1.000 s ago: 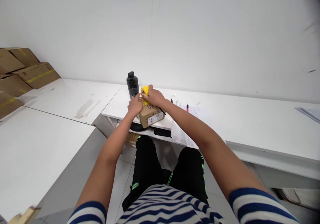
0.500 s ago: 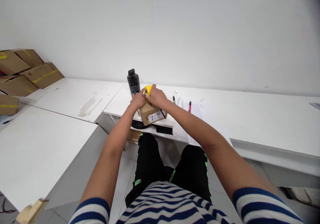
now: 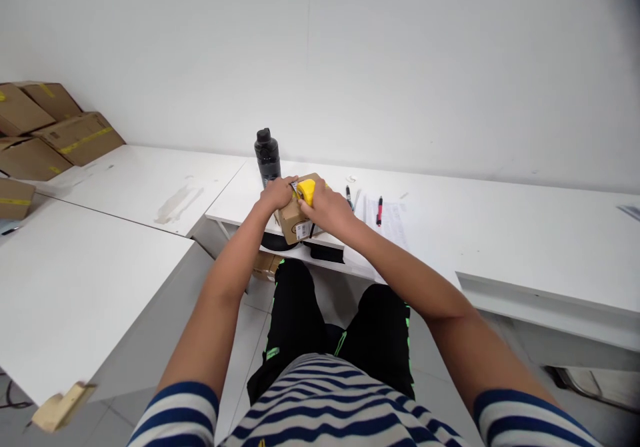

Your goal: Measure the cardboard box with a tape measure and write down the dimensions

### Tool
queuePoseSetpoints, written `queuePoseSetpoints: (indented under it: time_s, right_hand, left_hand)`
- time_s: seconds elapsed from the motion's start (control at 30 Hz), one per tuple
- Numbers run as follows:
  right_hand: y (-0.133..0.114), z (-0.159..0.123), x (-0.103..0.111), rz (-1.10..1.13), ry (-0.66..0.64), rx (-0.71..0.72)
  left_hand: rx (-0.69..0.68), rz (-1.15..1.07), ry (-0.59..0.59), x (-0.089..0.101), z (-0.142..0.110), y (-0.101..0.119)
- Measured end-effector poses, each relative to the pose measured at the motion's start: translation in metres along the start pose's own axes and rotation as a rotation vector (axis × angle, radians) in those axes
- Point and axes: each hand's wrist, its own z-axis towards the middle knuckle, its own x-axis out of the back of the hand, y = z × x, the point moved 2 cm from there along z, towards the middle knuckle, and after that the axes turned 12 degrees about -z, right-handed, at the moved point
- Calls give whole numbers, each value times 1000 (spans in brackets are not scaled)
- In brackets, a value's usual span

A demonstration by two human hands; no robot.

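Counter (image 3: 515, 227) space matters most at its near edge, where anything overhanging lacks support beneath it. Papers (image 3: 394, 224) lie on it to the right, partly beneath the right forearm; a sweep of that forearm could drag them towards the edge and carry the things on them along. Cardboard box (image 3: 288, 222) sits at that same edge, left of the papers, and its near corner seems to reach past it (the steep view makes the exact overhang hard to judge). A downward push on that corner, or a pull towards the body, might tip or slide it off. Just beyond the box, to its left, stands the dark bottle (image 3: 269, 159), tall and narrow; a far-left slip of the left hand (image 3: 277, 194) could knock it over. That hand's fingers bend over the box's far left part; how firmly they grip, or whether they pinch anything, I cannot tell. The right hand (image 3: 331, 208) has its fingers closed around the yellow tool (image 3: 306, 192) above the box. Should the box turn under light bracing, the tool could skid towards the left fingers, which are very near. Smallest are the red pen (image 3: 380, 212) and the dark pen (image 3: 349, 196), both loose enough to roll if bumped.
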Motion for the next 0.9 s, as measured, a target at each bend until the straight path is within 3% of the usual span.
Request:
queuePoseSetpoints:
  time_s: [0.1, 0.2, 0.4, 0.57, 0.7, 0.8, 0.9]
  right_hand:
    - [6, -32, 2, -26, -32, -26]
    - [11, -55, 0, -33, -52, -69]
    - [12, -65, -8, -10, -61, -109]
    - [16, -60, -11, -16, -53, -115]
    - [31, -39, -1, -59, -17, -78]
    - [50, -14, 10, 14, -17, -89]
    - [69, 11, 18, 100, 2, -87]
  left_hand:
    - [-28, 90, -109, -1, 3, 0]
    - [-59, 132, -120, -2, 4, -1]
    - [-73, 217, -117, -3, -1, -2]
    - [-105, 236, -121, -3, -4, -3]
    - [-119, 225, -106, -3, -11, -3]
    - [-193, 106, -86, -4, -20, -1]
    - [-214, -85, 42, -6, -24, -5]
